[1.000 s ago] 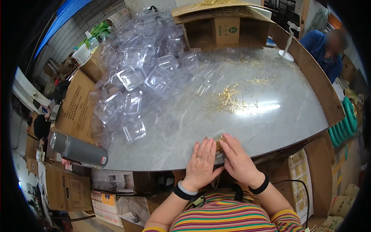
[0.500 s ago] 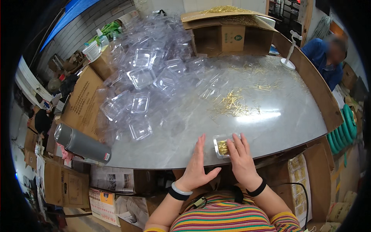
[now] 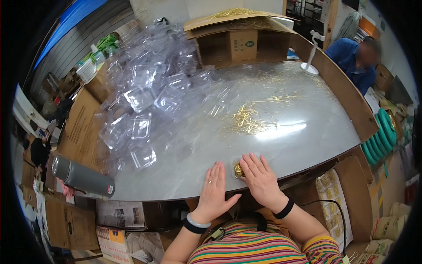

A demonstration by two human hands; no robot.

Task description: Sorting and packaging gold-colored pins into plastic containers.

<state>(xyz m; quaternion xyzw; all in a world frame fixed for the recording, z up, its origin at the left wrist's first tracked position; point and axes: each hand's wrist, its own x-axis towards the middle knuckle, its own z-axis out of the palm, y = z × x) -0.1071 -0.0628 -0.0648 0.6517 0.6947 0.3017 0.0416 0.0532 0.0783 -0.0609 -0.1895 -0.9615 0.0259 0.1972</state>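
My right hand [image 3: 262, 179] lies with stretched fingers over a small clear plastic box [image 3: 238, 172] at the table's near edge. Gold-coloured pins [image 3: 238, 168] fill the box, and the hand covers its right part. Whether its lid is closed is hidden. Left of the box, my left hand [image 3: 212, 190] rests palm down, fingers straight and thumb spread toward the right hand, holding nothing. Farther up the grey table [image 3: 184, 152] is a loose heap of gold pins [image 3: 248, 119]. A large pile of empty clear plastic boxes [image 3: 143, 99] covers the table's left side.
A grey bottle [image 3: 83, 175] lies at the left edge. An open cardboard box [image 3: 243, 45] stands at the back, more pins on top. A white stand [image 3: 310, 66] is at the far right, near a person in blue [image 3: 351, 61]. Filled boxes [image 3: 332, 204] sit below right.
My right hand has slid farther over the small box, covering more of it. The left hand has turned flatter, palm down. The whole view has shifted slightly.
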